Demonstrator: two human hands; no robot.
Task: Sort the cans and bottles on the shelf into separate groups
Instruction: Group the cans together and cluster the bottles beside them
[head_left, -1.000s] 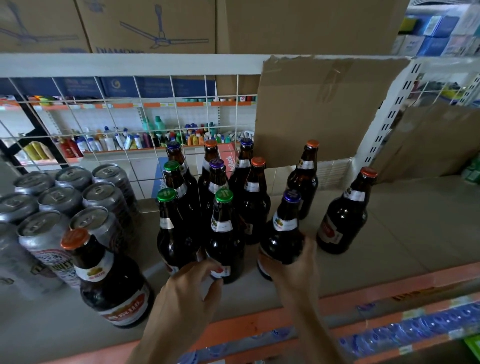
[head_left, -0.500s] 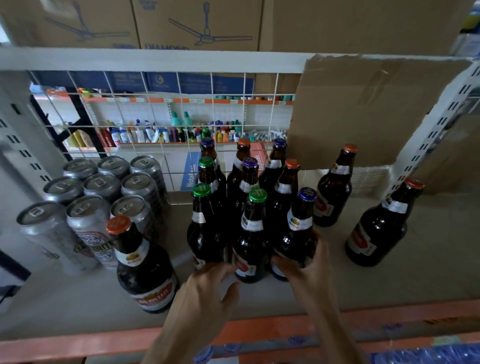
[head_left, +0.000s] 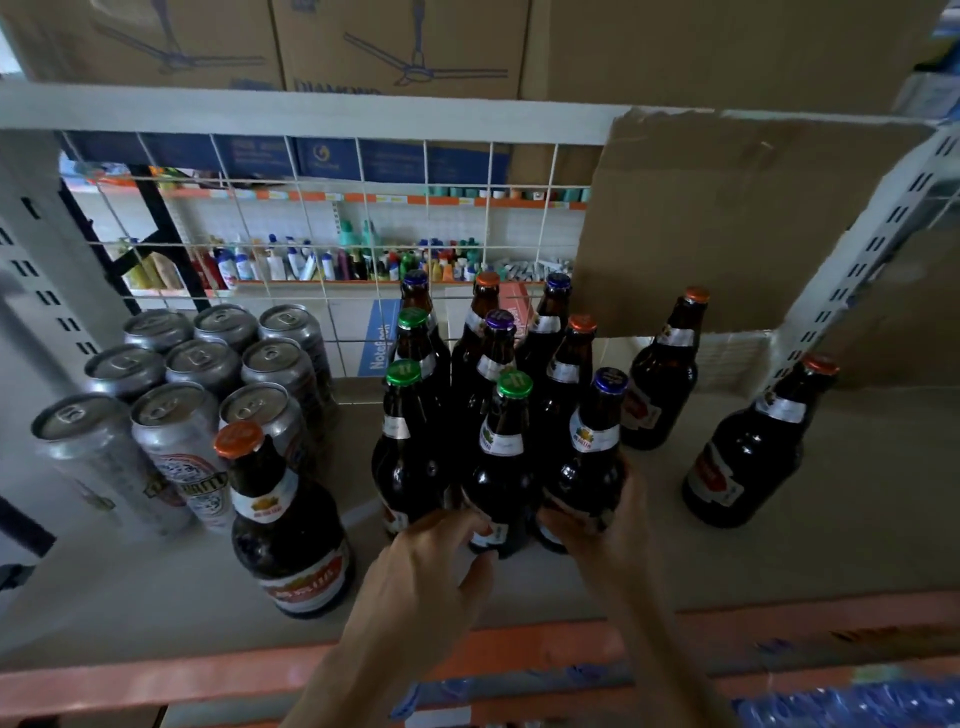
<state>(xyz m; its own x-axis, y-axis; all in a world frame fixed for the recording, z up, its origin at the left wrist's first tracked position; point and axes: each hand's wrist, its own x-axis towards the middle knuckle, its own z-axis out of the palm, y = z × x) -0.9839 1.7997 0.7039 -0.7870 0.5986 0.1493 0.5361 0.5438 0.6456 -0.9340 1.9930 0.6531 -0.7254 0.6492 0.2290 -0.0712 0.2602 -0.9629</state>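
Nearly sorted: I'm seeing cans packed at the left and bottles massing mid-shelf.
An orange-capped bottle is standing against the cans. My left hand is curling at the green-capped bottle, but its grip is hiding the base, so I cannot tell if it is holding. My right hand is grasping the blue-capped bottle. Two stray bottles are waiting apart at the right.

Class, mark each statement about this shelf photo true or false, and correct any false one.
1. The cans stand at the left of the shelf. True.
2. The right hand grips a can. False: it grips a blue-capped bottle.
3. The bottles lie on their sides. False: they stand upright.
4. An orange-capped bottle stands right in front of the cans. True.
5. The left hand holds a green-capped bottle near its base. True.
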